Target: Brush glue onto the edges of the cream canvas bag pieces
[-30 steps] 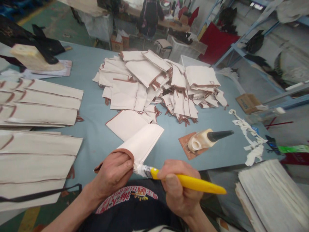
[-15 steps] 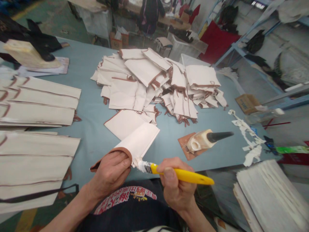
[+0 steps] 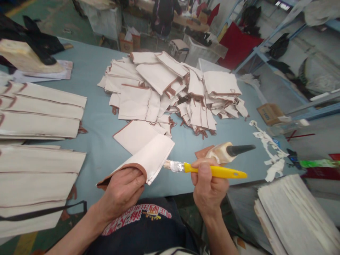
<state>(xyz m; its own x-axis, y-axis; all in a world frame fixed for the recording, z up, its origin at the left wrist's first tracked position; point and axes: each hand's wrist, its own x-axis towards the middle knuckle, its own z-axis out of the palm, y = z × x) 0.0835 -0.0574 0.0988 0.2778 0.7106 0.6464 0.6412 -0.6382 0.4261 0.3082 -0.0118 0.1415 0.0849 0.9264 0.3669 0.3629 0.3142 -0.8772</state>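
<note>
My left hand (image 3: 124, 191) grips a cream fabric piece (image 3: 151, 156) at its brown-trimmed end, the fingers partly inside the curved opening. In my right hand (image 3: 211, 187) is a paintbrush (image 3: 217, 172) with a yellow handle, held between thumb and fingers. Its bristles, coated in white, point left and lie close to the piece's right edge; whether they touch it I cannot tell. Just beyond the right hand stands a pale container (image 3: 219, 153) with a dark handle sticking out, on a brown square. Another cream piece (image 3: 132, 136) lies partly under the held one.
A heap of cream pieces with brown trim (image 3: 156, 76) covers the table's middle. Stacks of larger pieces (image 3: 39, 124) lie at left. White scraps (image 3: 268, 145) and a cardboard box (image 3: 269, 114) are at right, near a fabric stack (image 3: 294, 212). Behind the table, a person (image 3: 162, 16) is partly visible.
My right hand has moved the paintbrush right and away from me, from the fabric's near corner along its right edge. My left hand still holds the piece in nearly the same place.
</note>
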